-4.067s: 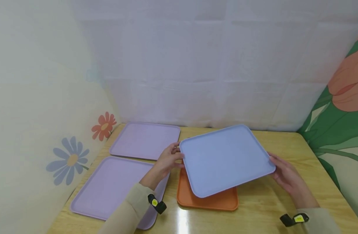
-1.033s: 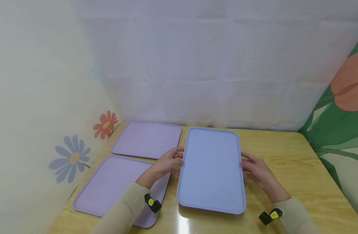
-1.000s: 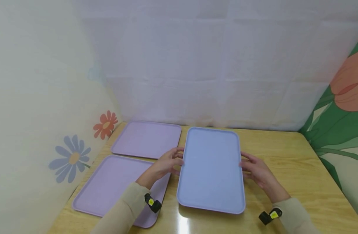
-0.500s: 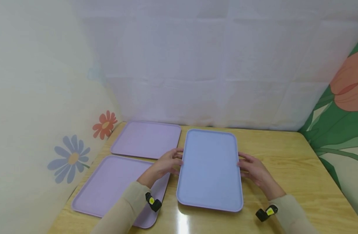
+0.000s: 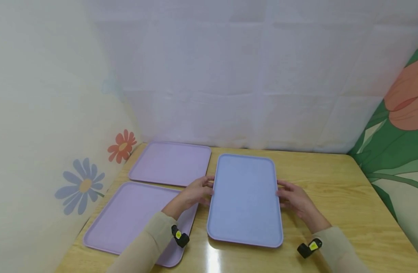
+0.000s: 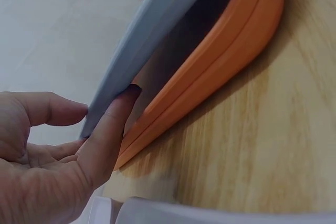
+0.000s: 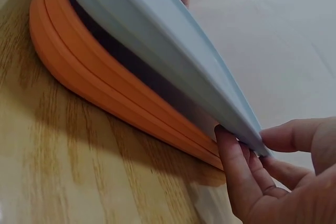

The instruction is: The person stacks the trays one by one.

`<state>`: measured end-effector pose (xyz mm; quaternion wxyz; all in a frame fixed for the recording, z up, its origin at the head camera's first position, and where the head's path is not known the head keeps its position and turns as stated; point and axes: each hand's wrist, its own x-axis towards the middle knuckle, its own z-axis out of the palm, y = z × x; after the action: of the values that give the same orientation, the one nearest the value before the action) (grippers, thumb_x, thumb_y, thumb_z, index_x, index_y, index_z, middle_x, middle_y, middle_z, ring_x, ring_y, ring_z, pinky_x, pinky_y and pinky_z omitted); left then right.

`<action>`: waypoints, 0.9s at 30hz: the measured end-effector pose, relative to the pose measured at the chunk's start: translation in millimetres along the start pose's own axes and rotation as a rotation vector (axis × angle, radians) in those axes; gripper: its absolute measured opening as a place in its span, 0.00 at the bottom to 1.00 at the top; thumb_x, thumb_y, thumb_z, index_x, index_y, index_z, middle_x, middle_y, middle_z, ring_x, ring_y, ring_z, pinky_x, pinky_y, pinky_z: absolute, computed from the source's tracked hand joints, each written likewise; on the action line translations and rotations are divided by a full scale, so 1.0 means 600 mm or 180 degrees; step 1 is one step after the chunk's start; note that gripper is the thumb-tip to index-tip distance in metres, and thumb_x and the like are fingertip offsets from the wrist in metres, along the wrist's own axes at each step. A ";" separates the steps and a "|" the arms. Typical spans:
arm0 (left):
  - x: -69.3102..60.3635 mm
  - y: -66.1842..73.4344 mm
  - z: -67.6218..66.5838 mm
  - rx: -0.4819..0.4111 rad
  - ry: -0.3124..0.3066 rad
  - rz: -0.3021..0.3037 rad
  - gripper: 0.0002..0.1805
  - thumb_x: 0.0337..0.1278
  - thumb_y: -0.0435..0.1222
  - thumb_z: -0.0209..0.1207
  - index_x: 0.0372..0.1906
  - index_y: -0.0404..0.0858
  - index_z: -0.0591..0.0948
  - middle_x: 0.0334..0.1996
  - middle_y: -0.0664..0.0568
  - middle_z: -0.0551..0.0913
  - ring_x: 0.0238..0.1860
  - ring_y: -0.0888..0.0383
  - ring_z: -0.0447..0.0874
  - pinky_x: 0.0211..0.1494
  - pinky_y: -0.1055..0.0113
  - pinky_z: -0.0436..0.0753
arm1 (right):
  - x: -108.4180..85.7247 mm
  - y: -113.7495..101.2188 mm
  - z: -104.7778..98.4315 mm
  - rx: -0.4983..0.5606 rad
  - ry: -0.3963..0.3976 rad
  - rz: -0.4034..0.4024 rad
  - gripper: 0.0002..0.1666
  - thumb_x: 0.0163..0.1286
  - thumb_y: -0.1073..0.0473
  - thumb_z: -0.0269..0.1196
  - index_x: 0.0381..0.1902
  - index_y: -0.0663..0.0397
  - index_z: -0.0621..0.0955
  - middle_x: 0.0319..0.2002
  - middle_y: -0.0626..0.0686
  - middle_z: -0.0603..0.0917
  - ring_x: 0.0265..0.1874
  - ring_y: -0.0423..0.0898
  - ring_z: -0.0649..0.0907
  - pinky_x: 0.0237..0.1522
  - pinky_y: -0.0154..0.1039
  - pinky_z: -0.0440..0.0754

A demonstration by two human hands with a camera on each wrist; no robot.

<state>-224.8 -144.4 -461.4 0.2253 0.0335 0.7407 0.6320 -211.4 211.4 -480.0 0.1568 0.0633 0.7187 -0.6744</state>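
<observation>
Blue tray (image 5: pixel 244 201) held just above the stacked orange trays (image 6: pixel 223 61) on the desk (image 5: pixel 331 174), gap visible. Judged best practice: keep it level and squared over them, both sides moving evenly, fingertips withdrawn before the rims meet (likely pinch point). Left hand (image 5: pixel 195 191) and right hand (image 5: pixel 295 199) face each other across its long sides, fingers pinching the rim, thumbs uppermost.

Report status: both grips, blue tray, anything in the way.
Left grip and right grip pinch blue tray by its long sides. Held over orange tray, gap showing. Fingers in that gap.
</observation>
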 end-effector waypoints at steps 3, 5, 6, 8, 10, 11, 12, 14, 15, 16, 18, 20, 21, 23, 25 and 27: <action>0.002 0.000 0.002 0.0041 0.0024 -0.0038 0.37 0.56 0.24 0.55 0.74 0.28 0.62 0.57 0.34 0.73 0.47 0.49 0.79 0.38 0.55 0.88 | 0.002 0.001 -0.001 -0.0069 0.0023 0.0039 0.37 0.71 0.67 0.59 0.76 0.67 0.62 0.48 0.56 0.82 0.38 0.42 0.84 0.41 0.41 0.87; 0.004 0.000 0.003 0.0075 0.0046 -0.0058 0.38 0.56 0.24 0.54 0.74 0.28 0.62 0.57 0.34 0.73 0.47 0.49 0.79 0.38 0.55 0.88 | 0.003 0.000 -0.001 -0.0107 0.0040 0.0065 0.37 0.71 0.67 0.59 0.75 0.67 0.62 0.50 0.57 0.81 0.39 0.42 0.84 0.41 0.41 0.87; 0.006 0.000 0.004 0.0102 0.0056 -0.0063 0.38 0.56 0.24 0.54 0.75 0.29 0.62 0.58 0.34 0.73 0.48 0.49 0.79 0.38 0.55 0.88 | 0.004 0.000 -0.001 -0.0116 0.0063 0.0080 0.37 0.71 0.67 0.60 0.75 0.66 0.63 0.50 0.58 0.81 0.39 0.43 0.84 0.41 0.41 0.87; 0.009 0.001 0.004 0.0162 0.0083 -0.0069 0.38 0.56 0.23 0.54 0.75 0.29 0.62 0.58 0.34 0.74 0.48 0.48 0.80 0.40 0.54 0.89 | 0.005 -0.001 -0.001 -0.0151 0.0077 0.0101 0.37 0.71 0.67 0.60 0.75 0.66 0.63 0.52 0.60 0.81 0.40 0.44 0.84 0.42 0.42 0.87; 0.011 0.002 0.006 0.0238 0.0115 -0.0079 0.38 0.55 0.23 0.53 0.75 0.29 0.62 0.57 0.34 0.75 0.47 0.48 0.80 0.41 0.53 0.89 | 0.006 -0.002 0.000 -0.0190 0.0063 0.0103 0.37 0.72 0.66 0.60 0.75 0.67 0.63 0.54 0.63 0.80 0.41 0.45 0.84 0.43 0.43 0.87; 0.012 0.002 0.006 0.0279 0.0124 -0.0079 0.38 0.55 0.23 0.53 0.75 0.29 0.62 0.56 0.34 0.75 0.47 0.49 0.80 0.41 0.52 0.89 | 0.007 -0.003 0.000 -0.0216 0.0051 0.0099 0.37 0.72 0.66 0.60 0.75 0.68 0.62 0.55 0.64 0.80 0.42 0.45 0.84 0.43 0.43 0.87; 0.013 0.003 0.006 0.0312 0.0132 -0.0078 0.38 0.54 0.22 0.53 0.74 0.28 0.63 0.54 0.35 0.75 0.46 0.49 0.79 0.41 0.52 0.89 | 0.007 -0.005 0.000 -0.0245 0.0049 0.0106 0.37 0.72 0.66 0.60 0.75 0.68 0.63 0.55 0.65 0.79 0.43 0.46 0.84 0.43 0.44 0.87; 0.014 0.004 0.006 0.0356 0.0141 -0.0091 0.38 0.53 0.22 0.52 0.74 0.27 0.64 0.51 0.36 0.75 0.43 0.50 0.79 0.40 0.52 0.89 | 0.008 -0.007 0.001 -0.0330 0.0039 0.0116 0.37 0.72 0.66 0.60 0.75 0.68 0.63 0.56 0.67 0.79 0.44 0.48 0.84 0.44 0.44 0.87; 0.014 0.005 0.006 0.0368 0.0149 -0.0098 0.38 0.52 0.21 0.52 0.73 0.27 0.64 0.49 0.37 0.74 0.42 0.51 0.78 0.39 0.52 0.89 | 0.008 -0.009 0.002 -0.0386 0.0039 0.0129 0.37 0.72 0.66 0.61 0.75 0.68 0.63 0.57 0.67 0.79 0.45 0.48 0.84 0.45 0.45 0.87; 0.014 0.006 0.006 0.0381 0.0142 -0.0105 0.38 0.51 0.21 0.52 0.73 0.26 0.64 0.48 0.38 0.73 0.41 0.51 0.78 0.39 0.52 0.89 | 0.009 -0.011 0.003 -0.0461 0.0053 0.0151 0.37 0.72 0.66 0.61 0.75 0.67 0.63 0.56 0.68 0.79 0.45 0.49 0.84 0.45 0.45 0.87; 0.016 0.008 0.006 0.0419 0.0170 -0.0122 0.38 0.50 0.20 0.52 0.73 0.26 0.64 0.46 0.40 0.72 0.39 0.52 0.78 0.37 0.53 0.89 | 0.011 -0.015 0.004 -0.0567 0.0074 0.0197 0.36 0.71 0.67 0.61 0.75 0.66 0.64 0.56 0.68 0.80 0.46 0.50 0.84 0.46 0.45 0.87; 0.017 0.010 0.005 0.0471 0.0215 -0.0166 0.39 0.49 0.20 0.53 0.73 0.26 0.65 0.45 0.42 0.72 0.39 0.52 0.78 0.37 0.54 0.89 | 0.014 -0.017 0.006 -0.0601 0.0092 0.0203 0.36 0.70 0.68 0.62 0.74 0.67 0.65 0.56 0.69 0.80 0.45 0.50 0.85 0.45 0.45 0.87; 0.018 0.011 0.005 0.0493 0.0225 -0.0173 0.39 0.49 0.20 0.52 0.73 0.26 0.65 0.45 0.42 0.72 0.38 0.52 0.78 0.37 0.54 0.89 | 0.015 -0.018 0.007 -0.0607 0.0099 0.0217 0.36 0.70 0.68 0.62 0.74 0.68 0.65 0.57 0.69 0.79 0.44 0.49 0.85 0.45 0.44 0.87; 0.019 0.012 0.005 0.0569 0.0254 -0.0171 0.38 0.48 0.20 0.52 0.72 0.27 0.66 0.45 0.42 0.72 0.38 0.52 0.79 0.36 0.54 0.89 | 0.018 -0.018 0.009 -0.0596 0.0133 0.0223 0.36 0.69 0.69 0.62 0.73 0.68 0.66 0.57 0.70 0.80 0.42 0.48 0.86 0.42 0.43 0.88; 0.021 0.013 0.004 0.0621 0.0260 -0.0178 0.38 0.49 0.20 0.52 0.72 0.27 0.66 0.44 0.42 0.72 0.38 0.52 0.79 0.36 0.54 0.89 | 0.021 -0.017 0.011 -0.0598 0.0153 0.0215 0.35 0.68 0.70 0.62 0.72 0.69 0.67 0.57 0.70 0.80 0.40 0.47 0.86 0.41 0.42 0.88; 0.023 0.012 0.003 0.0664 0.0265 -0.0168 0.38 0.48 0.20 0.51 0.72 0.28 0.67 0.43 0.42 0.72 0.37 0.52 0.79 0.35 0.55 0.89 | 0.023 -0.017 0.012 -0.0647 0.0165 0.0221 0.35 0.68 0.70 0.62 0.72 0.69 0.67 0.56 0.70 0.80 0.39 0.47 0.86 0.41 0.42 0.88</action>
<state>-238.1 -136.9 -458.7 0.2062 0.0110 0.8118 0.5462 -226.2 201.5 -475.1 0.1671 0.0894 0.7845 -0.5904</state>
